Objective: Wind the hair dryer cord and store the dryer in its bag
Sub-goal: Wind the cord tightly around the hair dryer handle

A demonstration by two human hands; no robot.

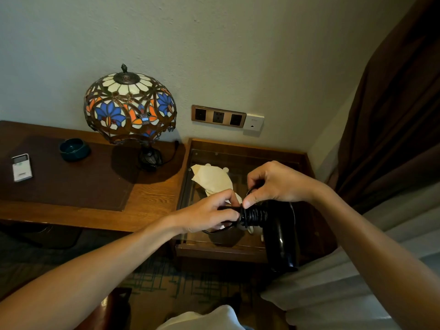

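Note:
A black hair dryer (282,236) is held above the glass-topped side table (242,145), its barrel hanging down to the right. Its handle points left and carries tight coils of black cord (253,215). My left hand (209,214) grips the end of the handle. My right hand (273,184) pinches a loop of the cord just above the coils. A short loop of cord hangs below my left hand. A cream cloth bag (210,178) lies crumpled on the glass behind my hands, partly hidden by them.
A stained-glass lamp (129,108) stands on the wooden desk (152,198) to the left, with a dark ashtray (74,150) and a white remote (22,167). A wall socket strip (218,116) sits above the side table. Brown curtain (392,115) and white bedding (333,289) lie right.

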